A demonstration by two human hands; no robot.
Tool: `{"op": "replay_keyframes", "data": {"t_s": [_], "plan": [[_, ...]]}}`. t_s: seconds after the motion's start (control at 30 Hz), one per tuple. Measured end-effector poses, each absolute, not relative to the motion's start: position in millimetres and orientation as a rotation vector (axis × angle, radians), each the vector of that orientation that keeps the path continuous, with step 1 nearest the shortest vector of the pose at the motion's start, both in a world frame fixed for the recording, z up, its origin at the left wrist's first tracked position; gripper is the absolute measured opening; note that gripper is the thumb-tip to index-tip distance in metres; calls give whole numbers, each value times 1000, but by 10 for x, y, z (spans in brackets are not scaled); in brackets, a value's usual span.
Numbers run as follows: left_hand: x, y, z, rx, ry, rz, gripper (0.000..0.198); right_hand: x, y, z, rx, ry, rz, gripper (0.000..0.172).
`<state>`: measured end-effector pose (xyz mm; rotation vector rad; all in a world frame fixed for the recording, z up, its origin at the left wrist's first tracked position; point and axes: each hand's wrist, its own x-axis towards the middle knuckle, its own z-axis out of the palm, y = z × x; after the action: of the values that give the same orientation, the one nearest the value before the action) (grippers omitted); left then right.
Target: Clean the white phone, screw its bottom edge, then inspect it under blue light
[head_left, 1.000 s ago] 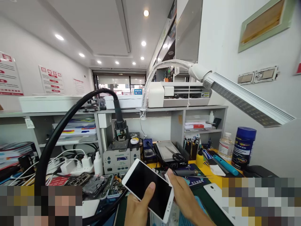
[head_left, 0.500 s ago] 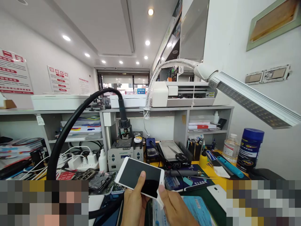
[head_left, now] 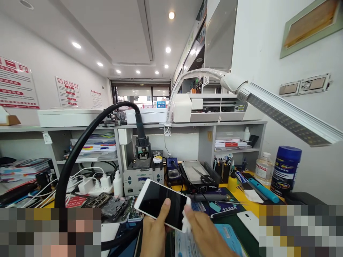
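Observation:
A white-framed smartphone (head_left: 151, 199) with a dark screen is tilted in front of me, above the bench. My left hand (head_left: 155, 228) grips it from below, the thumb lying across the screen and the other fingers mostly hidden behind. At the phone's right end, my right hand (head_left: 202, 226) pinches a crumpled white wipe (head_left: 185, 224) against the frame and corner. Beneath the hands lies a blue-and-white packet (head_left: 227, 233) on a dark green mat (head_left: 232, 219).
A thick black hose (head_left: 80, 142) arches across the left side. Opened phone parts (head_left: 114, 208) lie left of my hands. A white phone back (head_left: 248, 223), a screwdriver-like grey tool (head_left: 210, 197), scissors (head_left: 205, 177), a blue-lidded canister (head_left: 286, 171) and a clear bottle (head_left: 264, 167) stand or lie rightward.
The phone has shifted slightly right and down in my left hand. My right hand and the wipe have moved a little along its right end.

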<state>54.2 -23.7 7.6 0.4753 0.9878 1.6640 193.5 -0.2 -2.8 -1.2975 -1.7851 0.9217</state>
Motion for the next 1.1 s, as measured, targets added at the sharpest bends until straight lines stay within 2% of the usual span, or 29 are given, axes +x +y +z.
{"op": "replay_keyframes", "data": {"t_s": [0.1, 0.27, 0.4, 0.63, 0.87, 1.0, 1.1], "plan": [[581, -240, 69, 484, 952, 1656, 44, 1953, 28, -10, -1281, -1771, 917, 59], [565, -262, 156, 433, 988, 1691, 33, 1919, -31, -14, -1228, -1857, 951, 56], [551, -279, 259, 510, 935, 1640, 40, 2007, 2, 97, -1159, -1865, 1009, 55], [477, -261, 368, 409, 938, 1560, 15, 2046, 15, 172, -1061, -1947, 1020, 57], [432, -198, 275, 342, 990, 1535, 35, 2078, -31, 208, -1072, -2033, 784, 53], [416, -153, 228, 314, 1027, 1461, 23, 2083, -128, 219, -993, -2195, 864, 58], [425, -134, 170, 343, 1146, 1376, 33, 2084, -163, 245, -946, -2244, 983, 61]]}}
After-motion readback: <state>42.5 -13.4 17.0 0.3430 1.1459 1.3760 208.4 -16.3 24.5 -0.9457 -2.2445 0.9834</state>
